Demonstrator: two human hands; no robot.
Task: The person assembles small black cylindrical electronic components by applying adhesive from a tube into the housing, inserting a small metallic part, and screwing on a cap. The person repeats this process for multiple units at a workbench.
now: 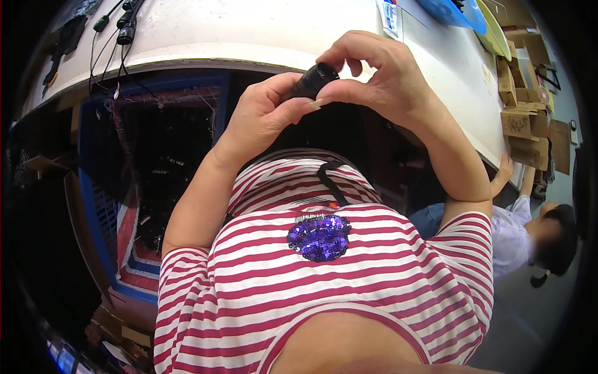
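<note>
A short black cylinder, hollow at its visible end, is held up in front of me just off the table's near edge. My left hand is closed around its lower left part, with the thumb lying along it. At the round open end, the thumb and forefinger of my right hand grip the rim from two sides. The cylinder tilts with its opening up and to the right. My left fingers hide much of its other end, and I cannot make out what is inside.
The white table runs across the top. Black cylindrical pieces with thin cords lie at its left. A blue plastic crate with small parts stands below left. Farther right are a blue basin, cardboard boxes and another person.
</note>
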